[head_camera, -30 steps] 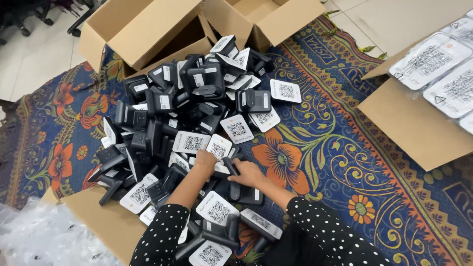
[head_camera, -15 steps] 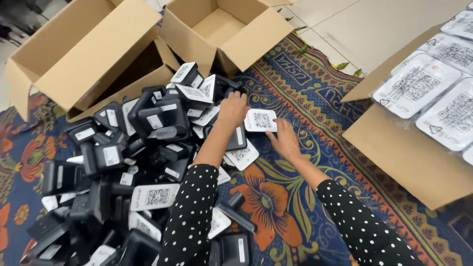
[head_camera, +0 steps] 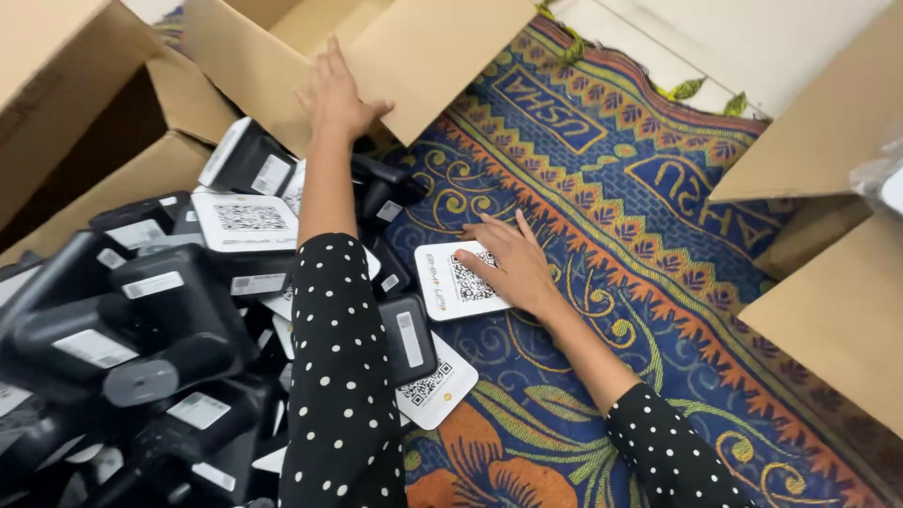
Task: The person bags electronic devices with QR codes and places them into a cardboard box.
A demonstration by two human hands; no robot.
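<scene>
One light, rigid white-faced device under the flat-open right hand; grip its edges. Beyond it, left hand rests open on a cardboard flap.

The box flap under the left hand is plain brown cardboard, matt and smooth. The right hand lies on a white device face of smooth plastic with a slight sheen. The pile of devices at 9 o'clock is black plastic, semi-glossy, with paper labels. The rug is woven cloth, rough and matt. Both sleeves are soft dotted fabric.
</scene>
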